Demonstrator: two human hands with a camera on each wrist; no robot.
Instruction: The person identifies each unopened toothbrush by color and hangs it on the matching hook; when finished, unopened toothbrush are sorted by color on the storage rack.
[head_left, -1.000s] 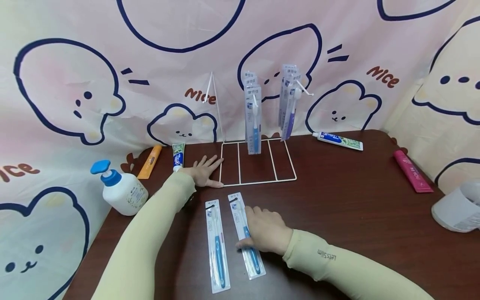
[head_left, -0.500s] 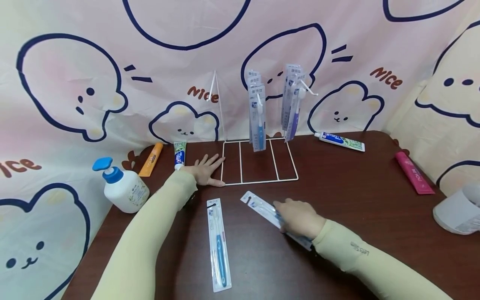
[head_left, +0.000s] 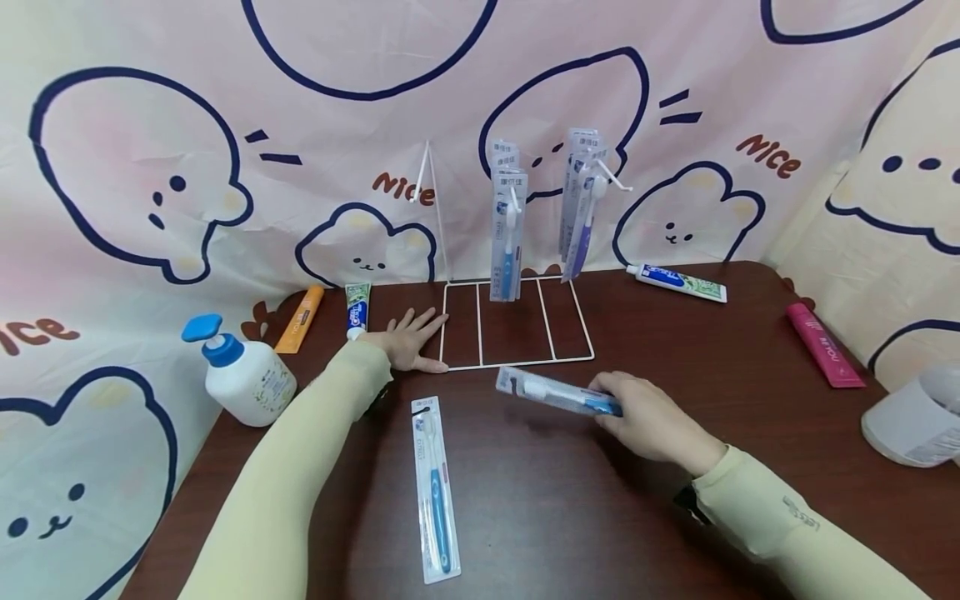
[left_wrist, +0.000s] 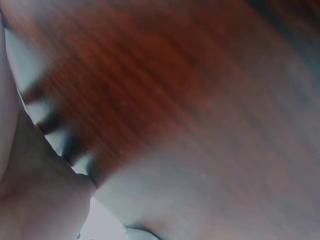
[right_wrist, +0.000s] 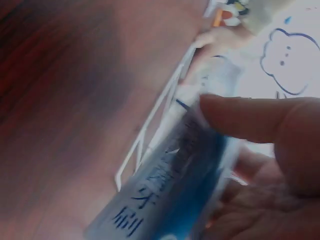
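Observation:
My right hand [head_left: 648, 417] grips a blue toothbrush in a clear blister pack [head_left: 551, 393] above the table, its head end pointing left. In the right wrist view the thumb [right_wrist: 240, 117] lies across the pack [right_wrist: 165, 185]. My left hand [head_left: 405, 340] lies flat with fingers spread at the left side of a white wire display rack [head_left: 536, 363], thumb on its front corner. A second packed blue toothbrush [head_left: 436, 492] rests on the table. Packed blue toothbrushes [head_left: 507, 242] hang on the rack's middle hook, and packed purple ones [head_left: 581, 208] on its right hook.
The rack's left hook [head_left: 420, 171] holds nothing. A pump bottle [head_left: 251, 379], an orange tube [head_left: 300, 320] and a toothpaste tube [head_left: 357, 308] stand or lie at left. Another toothpaste tube [head_left: 677, 282], a pink tube [head_left: 825, 344] and a white container [head_left: 915, 417] are at right.
My right hand has picked up the right-hand packed toothbrush from the table, moved it right and toward the rack, and turned it nearly sideways. My left hand stays in place.

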